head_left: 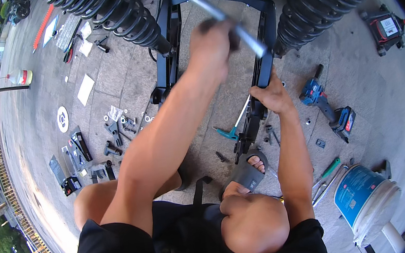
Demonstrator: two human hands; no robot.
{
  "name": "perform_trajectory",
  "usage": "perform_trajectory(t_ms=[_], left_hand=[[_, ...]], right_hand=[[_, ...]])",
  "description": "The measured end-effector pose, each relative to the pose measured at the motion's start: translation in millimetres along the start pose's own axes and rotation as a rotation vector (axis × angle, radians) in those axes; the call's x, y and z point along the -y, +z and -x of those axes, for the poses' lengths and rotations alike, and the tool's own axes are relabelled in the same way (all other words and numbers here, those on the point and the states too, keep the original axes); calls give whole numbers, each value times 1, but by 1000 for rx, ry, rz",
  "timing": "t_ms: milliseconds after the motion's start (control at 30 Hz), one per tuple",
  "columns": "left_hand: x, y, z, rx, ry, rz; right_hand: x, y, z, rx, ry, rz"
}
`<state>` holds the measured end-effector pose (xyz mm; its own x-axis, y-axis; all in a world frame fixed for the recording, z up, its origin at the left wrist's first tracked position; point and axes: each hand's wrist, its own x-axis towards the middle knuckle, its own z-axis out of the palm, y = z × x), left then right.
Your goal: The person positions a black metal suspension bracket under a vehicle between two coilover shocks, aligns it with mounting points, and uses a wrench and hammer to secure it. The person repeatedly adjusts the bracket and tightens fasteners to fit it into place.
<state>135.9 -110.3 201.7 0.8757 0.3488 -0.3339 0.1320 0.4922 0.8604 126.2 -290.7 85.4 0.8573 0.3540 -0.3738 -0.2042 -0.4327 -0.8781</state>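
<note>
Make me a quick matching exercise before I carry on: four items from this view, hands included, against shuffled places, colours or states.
Column one:
1. left hand
2. right hand
3. cordless power tool
4. bucket

Column two:
A. blue and white, at the lower right of the picture
B. gripping the black frame
C. blue and black, lying on the paving
D. holding a silver bar, blurred in the picture

Right pairs: 1-D, 2-B, 3-C, 4-A
</note>
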Motion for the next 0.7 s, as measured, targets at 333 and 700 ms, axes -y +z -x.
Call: perform_trajectory(t_ms=[333, 700], left_hand=[[6, 37, -170, -57, -20, 225], [-4, 44, -215, -96, -29, -727]], right_hand=[[-8, 0, -2, -72, -104, 33], [-7, -2, -2, 5, -15, 5]])
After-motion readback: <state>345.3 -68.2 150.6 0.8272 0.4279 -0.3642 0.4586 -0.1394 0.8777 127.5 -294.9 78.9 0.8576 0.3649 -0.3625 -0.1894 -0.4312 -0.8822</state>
